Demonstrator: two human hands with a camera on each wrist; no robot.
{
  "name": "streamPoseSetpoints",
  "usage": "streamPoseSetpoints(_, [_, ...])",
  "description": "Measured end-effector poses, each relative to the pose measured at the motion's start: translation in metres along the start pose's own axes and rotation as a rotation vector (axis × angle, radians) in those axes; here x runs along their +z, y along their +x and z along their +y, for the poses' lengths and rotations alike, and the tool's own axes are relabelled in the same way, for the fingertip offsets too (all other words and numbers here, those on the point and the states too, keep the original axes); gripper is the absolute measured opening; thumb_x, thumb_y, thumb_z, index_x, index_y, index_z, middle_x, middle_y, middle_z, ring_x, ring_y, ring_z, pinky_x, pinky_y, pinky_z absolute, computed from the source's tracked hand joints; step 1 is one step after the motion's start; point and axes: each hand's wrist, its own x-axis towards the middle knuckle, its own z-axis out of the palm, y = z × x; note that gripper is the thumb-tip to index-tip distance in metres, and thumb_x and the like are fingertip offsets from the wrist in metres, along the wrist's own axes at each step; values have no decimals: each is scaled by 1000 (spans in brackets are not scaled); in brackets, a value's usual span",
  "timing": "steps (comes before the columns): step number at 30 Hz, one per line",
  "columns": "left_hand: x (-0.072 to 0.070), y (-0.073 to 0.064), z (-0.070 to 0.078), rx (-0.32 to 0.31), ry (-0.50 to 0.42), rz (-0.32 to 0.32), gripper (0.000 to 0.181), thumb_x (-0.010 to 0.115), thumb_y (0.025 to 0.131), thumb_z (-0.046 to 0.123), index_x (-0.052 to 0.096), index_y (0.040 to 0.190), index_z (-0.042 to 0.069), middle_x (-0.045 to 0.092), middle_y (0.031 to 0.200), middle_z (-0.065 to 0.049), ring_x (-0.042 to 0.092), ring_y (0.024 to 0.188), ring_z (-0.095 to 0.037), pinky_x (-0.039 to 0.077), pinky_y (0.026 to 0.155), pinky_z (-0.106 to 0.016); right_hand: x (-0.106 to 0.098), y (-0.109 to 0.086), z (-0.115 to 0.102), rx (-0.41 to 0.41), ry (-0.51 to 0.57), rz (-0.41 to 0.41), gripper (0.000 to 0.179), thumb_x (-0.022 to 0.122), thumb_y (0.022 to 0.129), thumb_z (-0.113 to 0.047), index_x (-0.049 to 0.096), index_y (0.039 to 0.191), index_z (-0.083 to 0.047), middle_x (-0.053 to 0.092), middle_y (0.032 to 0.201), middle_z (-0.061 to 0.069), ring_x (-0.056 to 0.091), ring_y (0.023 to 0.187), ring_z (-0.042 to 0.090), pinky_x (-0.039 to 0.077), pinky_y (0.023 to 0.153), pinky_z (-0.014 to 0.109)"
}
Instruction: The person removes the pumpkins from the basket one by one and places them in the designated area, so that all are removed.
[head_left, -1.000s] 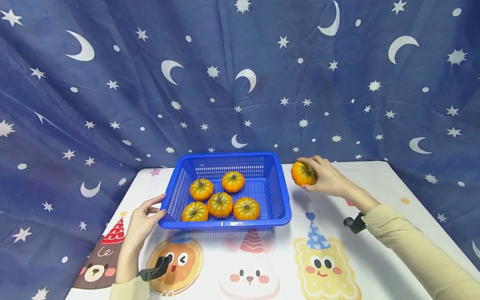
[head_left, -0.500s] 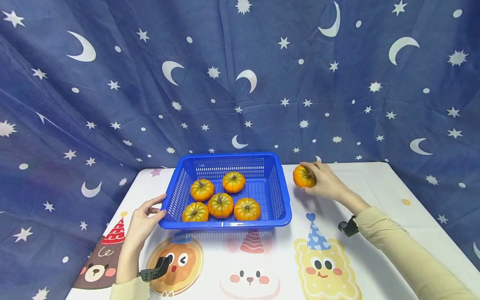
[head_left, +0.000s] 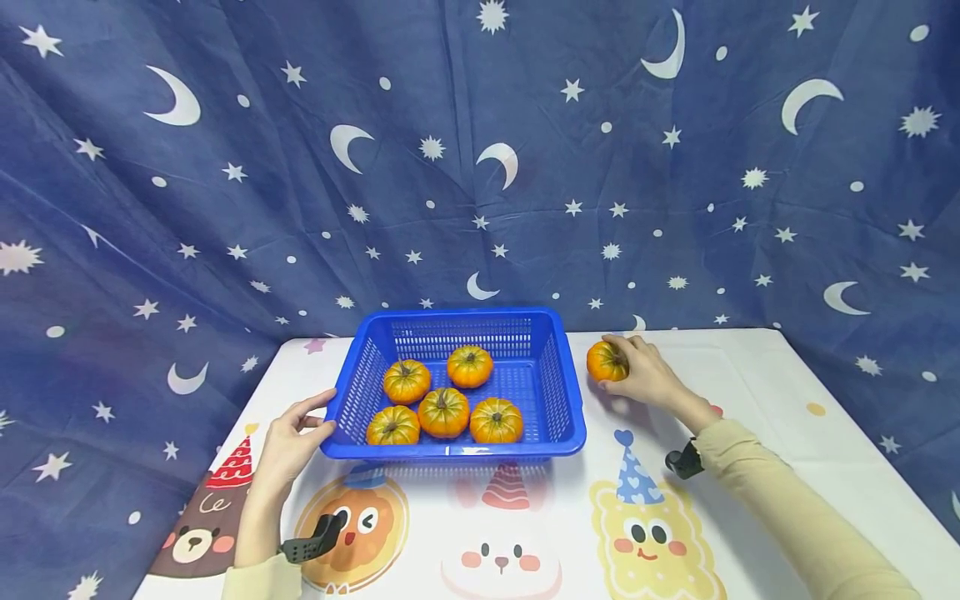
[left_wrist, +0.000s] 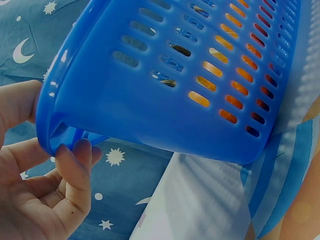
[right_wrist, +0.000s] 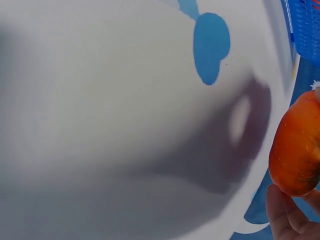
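A blue plastic basket with slotted walls stands on the table, several small orange pumpkins inside it. My left hand grips the basket's rim at its left side; in the left wrist view the fingertips curl under the rim. To the right of the basket, my right hand holds another small pumpkin between thumb and fingers. The right wrist view shows that orange pumpkin at its right edge, above a shadow on the cloth, most of the hand being out of frame.
A white tablecloth printed with cartoon faces covers the table. Behind it hangs a dark blue curtain with moons and stars, close to the basket's far side. Each wrist wears a black strap device.
My right hand has come down slightly toward the table with the pumpkin, and the right forearm has swung left. The left hand and the basket keep their place.
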Motion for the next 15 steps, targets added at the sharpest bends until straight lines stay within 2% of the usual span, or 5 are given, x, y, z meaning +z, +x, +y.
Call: streamPoseSetpoints(15, [1,2,-1,16,9,13,48,62,88,10,55,136,9,56,128,-15,51,83,4,41,68,-20,16,8,5,83,10,-16,81,76,75,-32,39,143,-10,50,119,26,49,106,45,44,90,59])
